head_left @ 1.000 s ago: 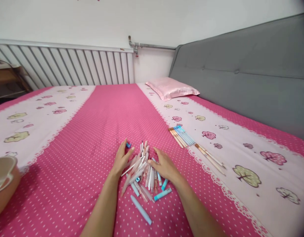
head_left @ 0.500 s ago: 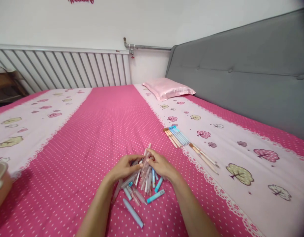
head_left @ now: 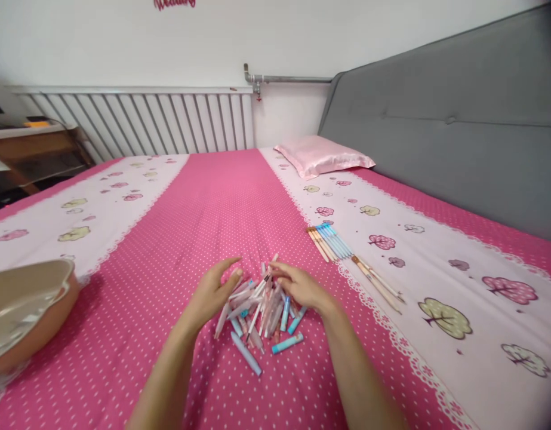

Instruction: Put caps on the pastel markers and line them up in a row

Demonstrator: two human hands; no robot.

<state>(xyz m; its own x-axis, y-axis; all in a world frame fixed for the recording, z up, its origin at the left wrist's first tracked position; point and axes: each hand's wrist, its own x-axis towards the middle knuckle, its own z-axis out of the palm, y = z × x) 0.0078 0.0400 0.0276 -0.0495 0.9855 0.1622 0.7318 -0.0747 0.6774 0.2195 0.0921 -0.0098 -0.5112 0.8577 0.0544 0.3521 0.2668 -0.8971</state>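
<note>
A loose heap of pens (head_left: 257, 307), pink, white, pale blue and bright blue, lies on the bed in front of me. At the heap's left edge is my left hand (head_left: 215, 292), thumb and fingers apart with nothing between them. My right hand (head_left: 304, 288) reaches over the heap's upper right, its fingertips closed around a pale pink pen (head_left: 274, 258) whose end sticks up past them; the grip is partly hidden. A pale blue pen (head_left: 246, 353) and a bright blue one (head_left: 288, 343) lie at the heap's near side.
Right of the heap, pens lie in a neat row (head_left: 332, 242), brown-topped beside blue-topped, with several brown-topped pens (head_left: 376, 280) nearer me. An orange-pink basin (head_left: 55, 316) stands at left. A pink pillow (head_left: 322, 156) rests by the grey headboard (head_left: 436, 89).
My left hand has moved left off the heap and opened. My right hand stays at the pens. The view has turned left, showing more of the basin.
</note>
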